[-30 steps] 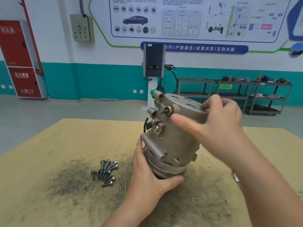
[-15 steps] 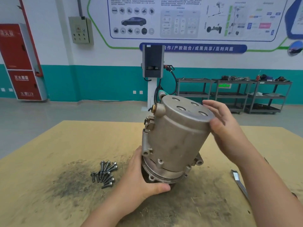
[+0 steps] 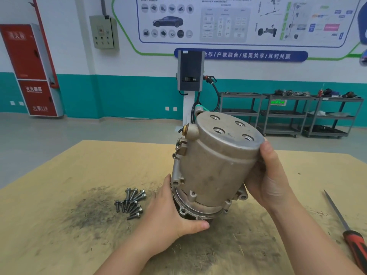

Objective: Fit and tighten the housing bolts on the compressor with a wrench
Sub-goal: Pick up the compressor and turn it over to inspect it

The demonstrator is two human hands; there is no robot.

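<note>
Bench room around the compressor [image 3: 214, 165]

Bolts [image 3: 131, 202] piled just left, left hand [image 3: 168, 217] between; screwdriver [image 3: 346, 229] far right. Bare table [image 3: 59, 195] front-left and behind.

Grey metal compressor [image 3: 214, 167], cylindrical, tilted on table, flat end with four empty bolt holes facing up. Loose bolts [image 3: 131, 203] heaped just left, apart from it.

You are in an automotive training workshop: a car-systems wall chart [image 3: 238, 20], a charging post [image 3: 190, 71] and parts trolleys [image 3: 288, 114] stand far beyond your fingers.
</note>
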